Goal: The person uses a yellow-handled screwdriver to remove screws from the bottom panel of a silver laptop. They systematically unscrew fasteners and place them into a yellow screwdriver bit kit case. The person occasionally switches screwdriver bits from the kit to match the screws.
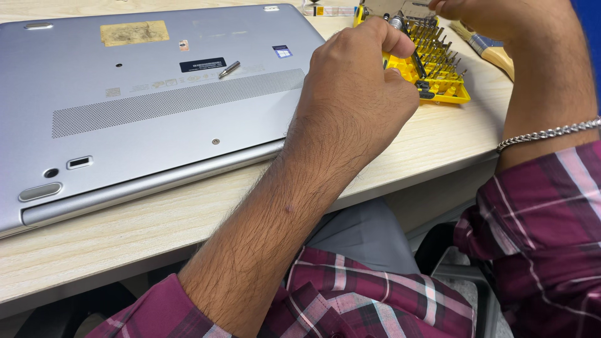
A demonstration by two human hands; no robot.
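Pale wood-grain worktop [438,141] carries a silver laptop [144,106] lying closed with its underside up, on the person's left. A loose metal bit [229,69] rests on the laptop base, its long axis slanting up to the right, left of both hands and nearer the left one. At the far right stands a yellow bit tray [441,84], its slots filled with upright screwdriver bits [438,53]. The left hand [357,94] is curled at the tray's left edge, fingers closed around a dark-tipped screwdriver handle [397,22]. The right hand [494,15] hovers over the tray's far side; its fingers appear drawn together, but whether they pinch anything cannot be told. A wooden-handled brush [491,50] lies just right of the tray.
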